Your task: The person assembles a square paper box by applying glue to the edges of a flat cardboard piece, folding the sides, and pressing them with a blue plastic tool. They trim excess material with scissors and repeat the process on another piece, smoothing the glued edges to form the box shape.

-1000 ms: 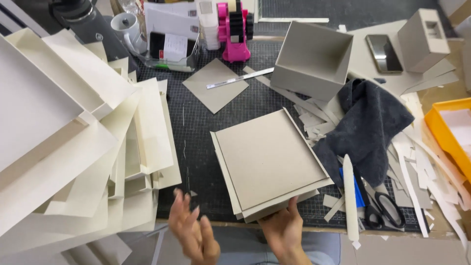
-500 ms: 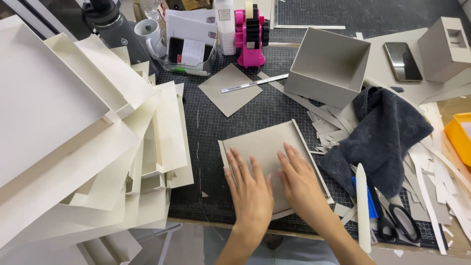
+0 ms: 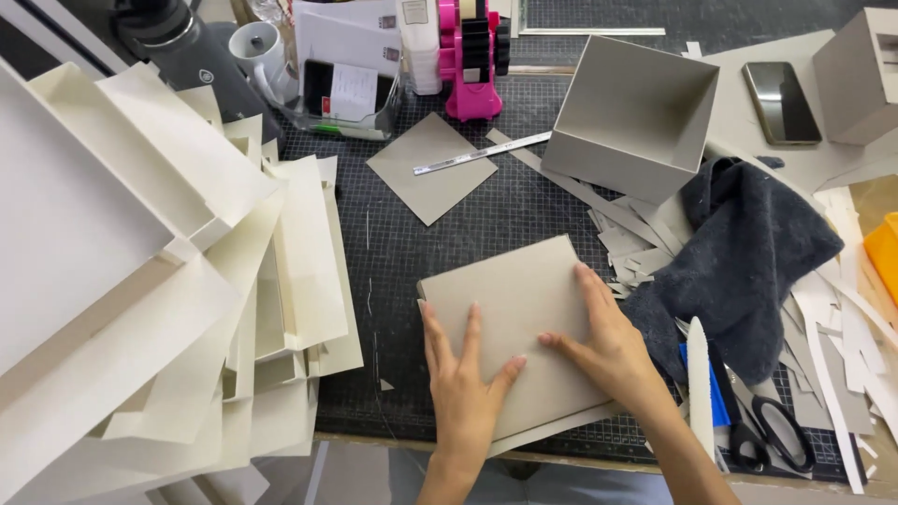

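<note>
A flat grey cardboard tray (image 3: 510,299) lies upside down on the black cutting mat (image 3: 449,243) near the front edge. My left hand (image 3: 465,382) presses flat on its lower left part with fingers spread. My right hand (image 3: 603,341) rests flat on its right side, thumb pointing left toward the other hand. Neither hand grips anything. A pale strip of the tray's edge shows below my hands.
A tall stack of cream cardboard trays (image 3: 159,281) fills the left. Behind are a grey square card (image 3: 433,166), a metal ruler (image 3: 482,153), an open grey box (image 3: 634,117), a pink tape dispenser (image 3: 472,56). Right: dark cloth (image 3: 753,252), paper scraps, scissors (image 3: 772,430), phone (image 3: 781,101).
My hands came up from the table's front edge and laid flat on the grey tray. The tray now lies with its plain side up and has shifted slightly.
</note>
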